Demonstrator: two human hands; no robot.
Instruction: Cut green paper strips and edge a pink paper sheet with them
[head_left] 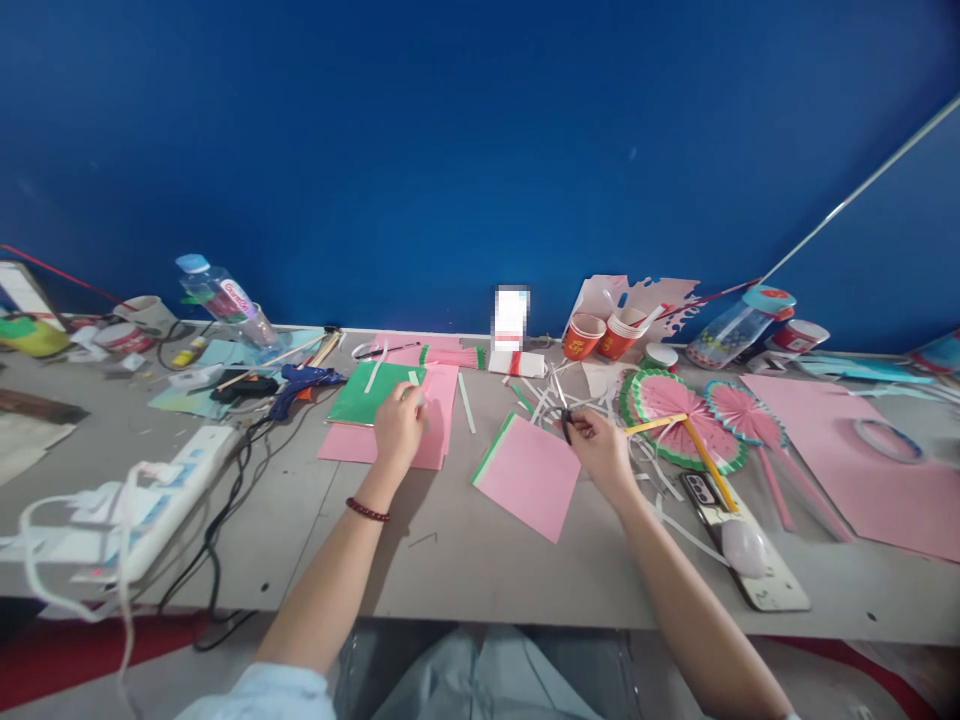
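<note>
My right hand point(598, 455) is closed on a pair of scissors point(567, 418); the dark handles are at my fingers and the blades point away toward the wall. Just left of it lies a pink paper square point(529, 475) with a narrow green strip along its far left edge. Over the green paper sheets point(360, 392) is my left hand point(399, 425), its fingers loosely bent and apart, near a short pale strip point(413, 379). Whether the fingertips touch that strip is hard to tell. Pink sheets point(349, 445) lie beneath the green ones.
Pleated watermelon-like paper fans point(660, 400), white paper scraps point(667, 505) and a phone point(772, 590) lie to the right. Red paper cups point(583, 337) stand by the wall. On the left are a blue glue gun point(300, 385), a power strip point(176, 500) with cables and a plastic bottle point(229, 300).
</note>
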